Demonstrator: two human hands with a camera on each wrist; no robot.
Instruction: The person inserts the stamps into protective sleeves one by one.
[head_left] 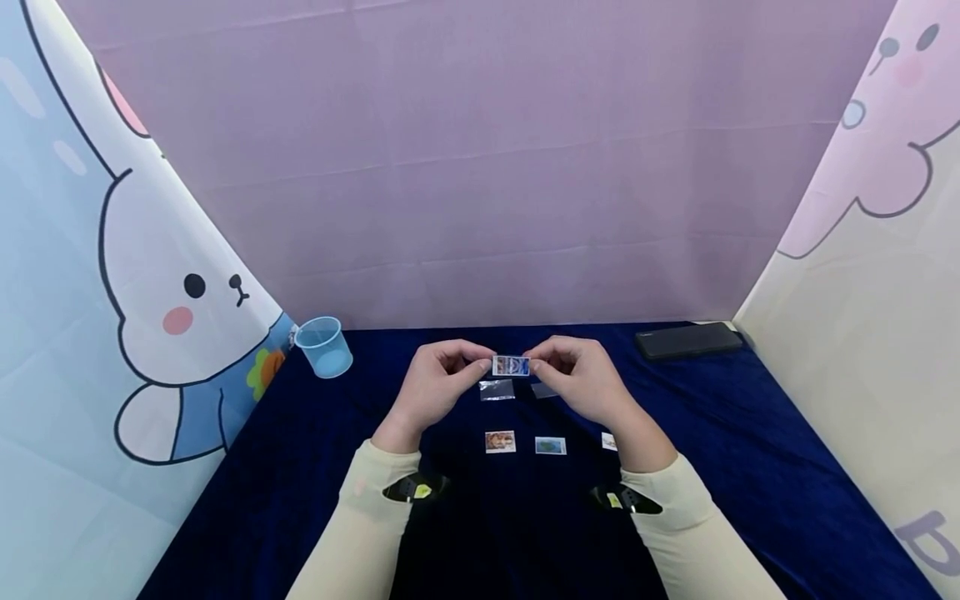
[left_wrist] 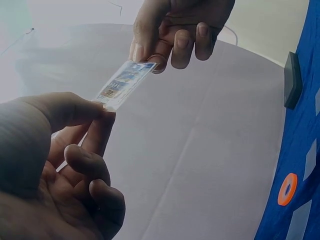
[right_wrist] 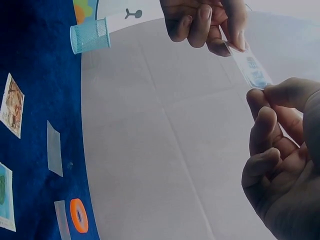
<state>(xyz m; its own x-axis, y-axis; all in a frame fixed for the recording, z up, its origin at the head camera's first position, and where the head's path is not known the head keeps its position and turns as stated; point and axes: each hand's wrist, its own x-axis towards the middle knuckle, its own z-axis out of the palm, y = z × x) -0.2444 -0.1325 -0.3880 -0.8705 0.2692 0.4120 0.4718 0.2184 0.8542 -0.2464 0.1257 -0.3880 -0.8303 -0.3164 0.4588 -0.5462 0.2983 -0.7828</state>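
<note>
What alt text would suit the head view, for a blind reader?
A person's left hand and right hand pinch opposite ends of a small rectangular colour-printed card above a dark blue cloth. Three similar cards lie nearer, one partly hidden; farther back, a light blue round cup stands left, a flat black rectangular object lies right.

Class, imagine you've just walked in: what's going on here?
A person's left hand and right hand pinch opposite ends of a small rectangular blue-and-brown picture card above a dark blue cloth. Lying on the cloth, nearer the person, are a rectangular brown card and a rectangular blue-green card; a whitish card is partly hidden by the right arm.
</note>
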